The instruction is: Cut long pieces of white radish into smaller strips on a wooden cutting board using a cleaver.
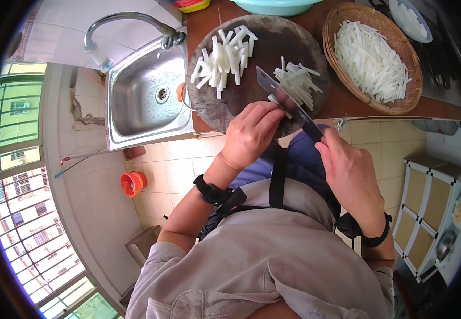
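My right hand [352,171] grips the handle of a kitchen cleaver [288,101], its blade slanting up and left over a round, dark-stained chopping board [250,95]. Fingertips of my left hand [250,129] press a short piece of white vegetable [272,98] beside the blade; the fingers and blade partly hide it. Right of the blade lies a pile of thin white strips [296,83]. Thicker white vegetable sticks [226,58] are heaped at the board's upper left, apart from both hands.
A woven bamboo tray [416,85] heaped with white shreds [372,62] stands right of the board. Left is a steel sink [132,107] under a curved faucet [122,16]. A pale green basin [276,8] sits behind the board, and a bowl of white pieces [410,20] at the upper right.
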Demonstrator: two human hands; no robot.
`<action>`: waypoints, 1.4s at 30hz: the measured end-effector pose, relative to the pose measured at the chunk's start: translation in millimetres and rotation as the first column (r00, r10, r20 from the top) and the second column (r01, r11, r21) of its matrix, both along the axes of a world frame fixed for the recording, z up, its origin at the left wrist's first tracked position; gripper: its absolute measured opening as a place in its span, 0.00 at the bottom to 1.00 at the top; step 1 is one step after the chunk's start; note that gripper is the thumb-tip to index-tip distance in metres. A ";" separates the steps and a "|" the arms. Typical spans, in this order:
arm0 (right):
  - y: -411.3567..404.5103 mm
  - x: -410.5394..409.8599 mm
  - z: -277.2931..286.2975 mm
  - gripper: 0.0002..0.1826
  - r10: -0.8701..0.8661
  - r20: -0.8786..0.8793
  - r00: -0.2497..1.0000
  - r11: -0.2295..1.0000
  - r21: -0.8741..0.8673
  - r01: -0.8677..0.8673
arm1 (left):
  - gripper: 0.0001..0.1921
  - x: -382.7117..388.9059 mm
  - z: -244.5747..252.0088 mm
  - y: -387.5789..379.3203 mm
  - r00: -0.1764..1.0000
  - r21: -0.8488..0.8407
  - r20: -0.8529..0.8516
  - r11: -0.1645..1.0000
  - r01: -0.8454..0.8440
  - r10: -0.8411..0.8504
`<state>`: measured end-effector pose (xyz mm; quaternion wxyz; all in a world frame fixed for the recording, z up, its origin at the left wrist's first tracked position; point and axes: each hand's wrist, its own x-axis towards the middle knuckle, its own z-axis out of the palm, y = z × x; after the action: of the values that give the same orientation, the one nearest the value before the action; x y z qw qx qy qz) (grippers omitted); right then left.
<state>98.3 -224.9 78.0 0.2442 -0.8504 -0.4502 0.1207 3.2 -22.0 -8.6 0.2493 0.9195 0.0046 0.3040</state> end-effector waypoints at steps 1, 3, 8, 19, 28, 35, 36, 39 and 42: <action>-2.1 0.9 0.3 0.08 0.026 0.018 0.999 1.000 -0.012 -0.026 | 0.15 0.2 -0.2 0.1 1.000 0.001 0.003 1.000 -0.004 0.004; -3.6 1.3 0.9 0.08 0.054 0.034 0.998 0.998 -0.028 -0.053 | 0.15 0.4 -0.4 0.0 1.000 -0.002 0.004 1.000 -0.009 0.009; -0.6 1.4 5.2 0.10 0.041 -0.014 0.999 0.994 -0.105 -0.043 | 0.15 -0.3 -1.2 -0.5 1.000 -0.008 0.003 1.000 -0.015 0.015; 28.8 10.6 -12.7 0.07 0.071 0.000 0.997 0.997 0.005 -0.071 | 0.15 0.1 -0.8 -0.1 1.000 -0.032 0.009 0.999 0.001 0.000; 21.1 13.7 -11.9 0.09 0.011 -0.047 0.999 1.000 0.011 -0.011 | 0.15 -0.9 0.9 2.4 1.000 0.007 0.028 1.000 -0.005 0.005; 9.7 9.4 -6.9 0.09 0.018 -0.015 1.000 0.998 0.066 -0.017 | 0.16 -4.8 -5.4 0.7 0.998 0.012 0.057 1.000 -0.003 0.003; 8.5 8.6 -4.7 0.09 0.019 -0.015 1.000 0.998 0.065 -0.018 | 0.16 -4.7 -5.3 0.7 0.998 0.011 0.058 1.000 -0.004 0.003; 6.4 6.3 -1.5 0.09 0.037 -0.003 0.999 0.998 0.047 -0.037 | 0.16 -4.6 -4.4 1.0 0.998 0.016 0.058 1.000 -0.002 0.001; 6.2 5.2 -2.1 0.09 0.046 0.014 0.999 0.999 0.018 -0.046 | 0.15 -4.8 -3.8 1.2 0.999 0.013 0.052 1.000 -0.005 0.005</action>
<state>103.5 -218.7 75.8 0.2461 -0.8384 -0.4722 0.1165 -1.5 -20.8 -12.4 0.2423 0.9129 -0.0016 0.3284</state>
